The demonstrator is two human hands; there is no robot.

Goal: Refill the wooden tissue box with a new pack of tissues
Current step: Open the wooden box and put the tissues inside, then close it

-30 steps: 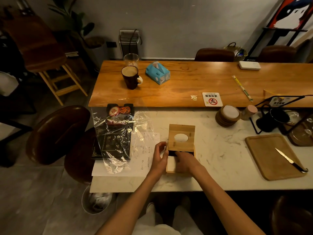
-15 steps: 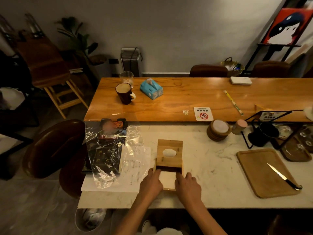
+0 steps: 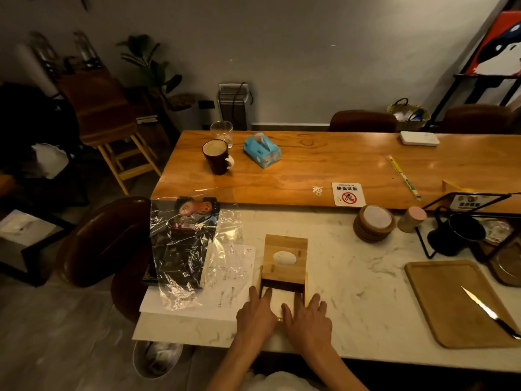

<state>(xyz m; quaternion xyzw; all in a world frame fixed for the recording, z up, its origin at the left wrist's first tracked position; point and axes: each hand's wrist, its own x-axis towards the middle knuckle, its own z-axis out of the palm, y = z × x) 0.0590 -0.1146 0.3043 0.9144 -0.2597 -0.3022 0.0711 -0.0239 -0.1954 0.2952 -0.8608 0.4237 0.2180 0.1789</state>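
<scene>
In the head view, the wooden tissue box [image 3: 282,283] stands on the white marble surface [image 3: 352,277], near its front edge. The sliding lid [image 3: 285,258], with an oval hole in it, is pushed to the far side, so the near half of the box is open. Inside this open part I see something pale, probably the new pack of tissues [image 3: 282,301], but the light is weak and I cannot be sure.

The left hand [image 3: 255,313] and the right hand [image 3: 308,320] lie flat over the near end of the box, fingers pointing forward, some fingertips reaching into the opening. Neither grip closes around anything: both hands are spread and press downward.

The step in hand seems to be seating the pack in the box. To do it well, I think both hands should press evenly, so the pack goes down flat under the lid grooves and does not catch on the walls. The top tissue should stay under the oval hole. Crumpled clear plastic [image 3: 194,249] lies at the left on a sheet of paper [image 3: 225,292], apart from the box.
</scene>
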